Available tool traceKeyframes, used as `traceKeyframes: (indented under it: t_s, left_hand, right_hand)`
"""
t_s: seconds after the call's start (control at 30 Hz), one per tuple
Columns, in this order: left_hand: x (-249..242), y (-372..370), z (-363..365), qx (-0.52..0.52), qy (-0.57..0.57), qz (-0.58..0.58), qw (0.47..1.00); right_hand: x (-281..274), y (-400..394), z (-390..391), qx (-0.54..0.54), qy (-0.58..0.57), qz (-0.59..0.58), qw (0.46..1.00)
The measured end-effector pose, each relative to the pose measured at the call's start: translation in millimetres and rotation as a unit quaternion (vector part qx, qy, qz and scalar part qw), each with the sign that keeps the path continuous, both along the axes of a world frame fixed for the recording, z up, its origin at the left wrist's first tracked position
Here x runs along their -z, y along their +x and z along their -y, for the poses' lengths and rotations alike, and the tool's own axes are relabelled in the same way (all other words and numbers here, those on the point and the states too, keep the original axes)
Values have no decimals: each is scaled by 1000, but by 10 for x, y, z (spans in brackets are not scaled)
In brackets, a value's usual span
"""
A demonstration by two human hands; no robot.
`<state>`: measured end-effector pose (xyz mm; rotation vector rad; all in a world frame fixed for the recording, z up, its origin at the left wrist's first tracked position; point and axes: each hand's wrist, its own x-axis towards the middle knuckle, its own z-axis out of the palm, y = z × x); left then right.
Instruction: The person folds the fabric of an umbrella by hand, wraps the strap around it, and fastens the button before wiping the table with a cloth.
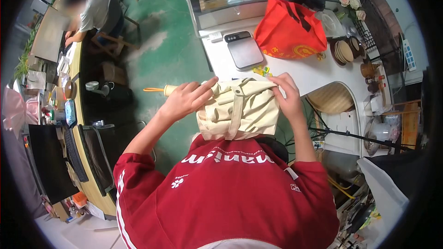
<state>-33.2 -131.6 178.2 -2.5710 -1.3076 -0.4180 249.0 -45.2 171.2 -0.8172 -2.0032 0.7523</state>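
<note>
Currently, the cream bag (253,110) is in front of the red shirt (226,193), between 2 hands. The right hand's (289,97) fingers pinch its upper right corner; the left hand's (187,99) lie outstretched over its left end, gripping or not, I can't tell. Beyond, a scale (246,54) rests on the tabletop (318,74).

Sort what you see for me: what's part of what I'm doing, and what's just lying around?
In use:
- cream cloth, with left hand and right hand on it

Just lying around:
- red bag
- scale
- flowers
- keyboard
</note>
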Motion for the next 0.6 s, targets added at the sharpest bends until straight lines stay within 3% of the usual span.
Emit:
traceKeyframes:
  t_s: [0.13,0.2,0.23,0.3,0.33,0.4,0.43,0.47,0.5,0.53,0.57,0.6]
  left_hand:
    - [64,-30,-10,-1,-32,-27,999]
    - [87,-8,-3,-3,-44,-1,999]
    - [93,14,4,-6,-56,26,998]
    - [91,52,12,-2,-66,14,998]
    - [92,65,21,1,-76,2,997]
    - [228,63,41,1,-105,38,994]
    - [313,64,49,2,-133,75,988]
    - [369,76,62,-19,-212,117,970]
    - [476,105,89,-17,-209,116,971]
    - [621,149,116,-45,-216,216,951]
    - [759,181,108,-71,-221,313,921]
    - [905,196,62,-68,-218,311,922]
  right_hand:
    - [96,78,-71,-89,-33,42,995]
    - [48,35,-64,-119,-141,-8,983]
    - [55,41,-66,-117,-140,-9,983]
    - [99,67,-81,-126,-256,3,958]
    - [131,86,-94,-126,-256,3,958]
    - [236,138,-125,-134,-414,-104,894]
    - [323,170,-152,-134,-412,-104,895]
    - [448,209,-192,-132,-456,-242,846]
    - [607,247,-239,-128,-489,-375,777]
    - [855,286,-273,-47,-508,-369,777]
    - [1051,334,-310,-11,-574,-363,734]
    - [1159,277,-280,21,-589,-302,750]
